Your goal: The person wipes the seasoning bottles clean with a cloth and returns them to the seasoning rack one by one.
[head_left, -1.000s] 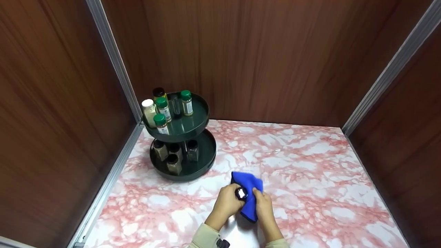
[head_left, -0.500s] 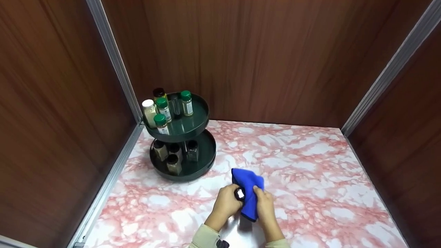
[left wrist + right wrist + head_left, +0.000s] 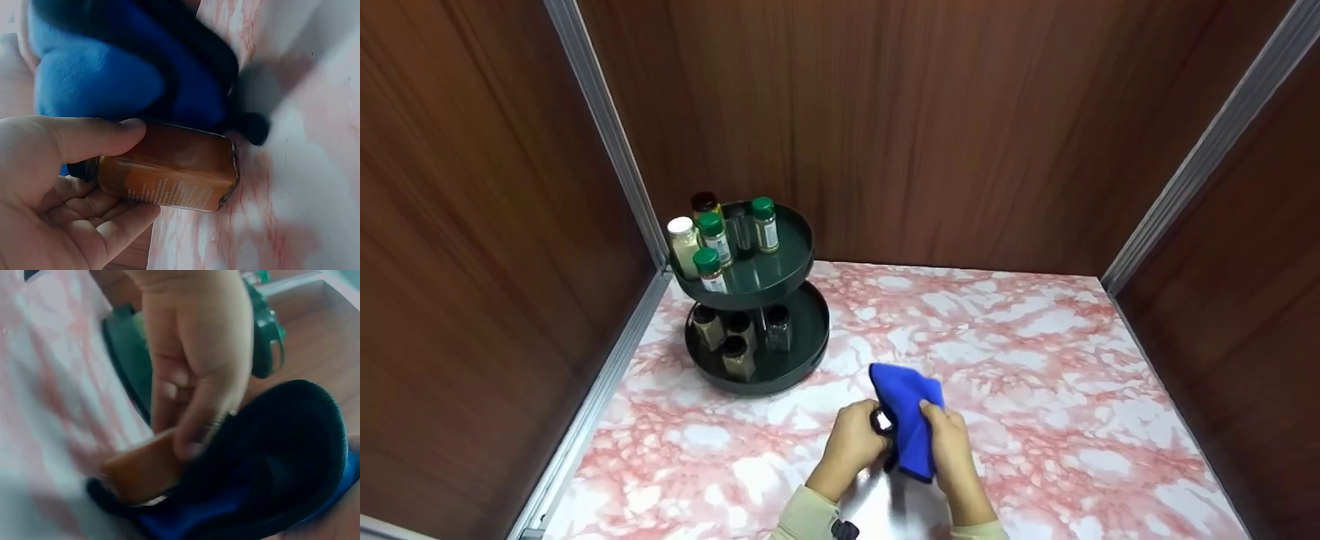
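My left hand [image 3: 851,441] grips a small squarish glass spice jar [image 3: 174,169] with orange-brown contents, thumb on one side and fingers beneath. Its dark shiny lid [image 3: 883,421] faces up in the head view, and white print shows on its side in the left wrist view. My right hand [image 3: 954,448] pinches a blue cloth [image 3: 910,416] with black edging, thumb on top. The cloth hangs folded right beside the jar and covers part of it in the right wrist view. Most of my right hand's fingers are hidden by the cloth.
A dark green two-tier turntable [image 3: 780,274] stands at the left back. Its upper tier carries several jars with green, white and brown caps; several dark-lidded jars [image 3: 739,358] stand below. Brown wood-grain panels [image 3: 885,135] enclose the red-and-white marbled tabletop [image 3: 1035,390].
My right hand and the cloth have shifted right, with the cloth's top edge slightly higher. More of a gap shows beside the jar's lid. The left hand has barely moved.
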Motion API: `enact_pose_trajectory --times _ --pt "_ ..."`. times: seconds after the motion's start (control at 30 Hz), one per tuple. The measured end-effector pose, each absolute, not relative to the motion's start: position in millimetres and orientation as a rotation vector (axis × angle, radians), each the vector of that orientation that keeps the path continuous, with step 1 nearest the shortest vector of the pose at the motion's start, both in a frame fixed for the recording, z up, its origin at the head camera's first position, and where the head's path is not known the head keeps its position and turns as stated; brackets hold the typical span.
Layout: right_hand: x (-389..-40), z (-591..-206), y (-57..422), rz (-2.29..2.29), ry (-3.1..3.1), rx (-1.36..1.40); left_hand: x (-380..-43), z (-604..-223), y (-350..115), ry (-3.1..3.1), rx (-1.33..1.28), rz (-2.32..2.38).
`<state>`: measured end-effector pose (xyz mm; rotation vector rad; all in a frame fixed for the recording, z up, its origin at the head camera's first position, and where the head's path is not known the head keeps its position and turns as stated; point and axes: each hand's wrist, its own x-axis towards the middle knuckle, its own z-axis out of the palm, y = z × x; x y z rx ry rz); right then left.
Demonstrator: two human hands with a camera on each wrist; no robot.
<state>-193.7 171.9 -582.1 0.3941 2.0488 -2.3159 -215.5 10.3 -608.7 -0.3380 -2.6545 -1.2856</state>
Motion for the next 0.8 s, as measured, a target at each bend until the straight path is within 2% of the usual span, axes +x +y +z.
enact_pose_trajectory --times 0.23,0.4,0.6,0.8 --pt "-199 -614 172 -2.167 2.147 0.435 -214 -609 13 -2.696 -0.308 -1.284" --pt "-190 -598 177 -2.037 2.315 0.423 -214 -609 12 -2.684 -0.326 -1.333" --pt "-195 -577 169 -2.254 2.147 0.345 -216 -609 9 -2.646 -0.338 -1.284" --pt "-197 -603 161 -2.221 2.157 0.342 -213 -611 9 -2.667 -0.309 -1.229"
